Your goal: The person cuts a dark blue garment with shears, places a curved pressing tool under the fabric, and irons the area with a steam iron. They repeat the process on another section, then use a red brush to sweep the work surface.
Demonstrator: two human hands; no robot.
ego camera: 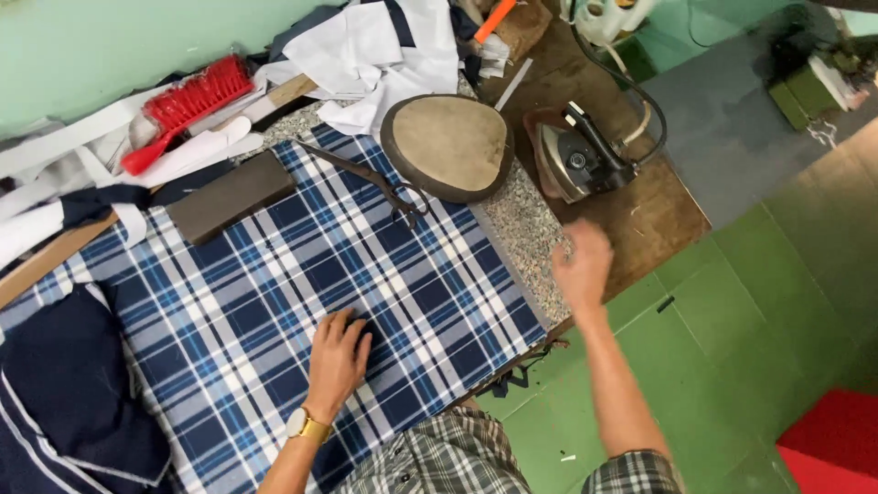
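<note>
Left hand (337,359) flat on plaid cloth (274,284), right hand (583,265) raised

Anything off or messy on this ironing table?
Nothing spilled or damaged. The plaid cloth lies flat under the left hand. The iron rests tilted on its side past the padded edge, and white fabric scraps are heaped loosely at the back beside the red brush.

View: a single head-worn camera is used; no second view is given.
Position: the scene is seen from above the person's own chest and forearms.
Direction: the lens is pointed steeply down and forward, across the blue-and-white plaid cloth-covered worktable (238,302) to the pale green wall (110,46).
Tilt: the table is shown skewed, its edges running diagonally.
Nearness: close range; the green tiled floor (732,311) fills the right side.
</note>
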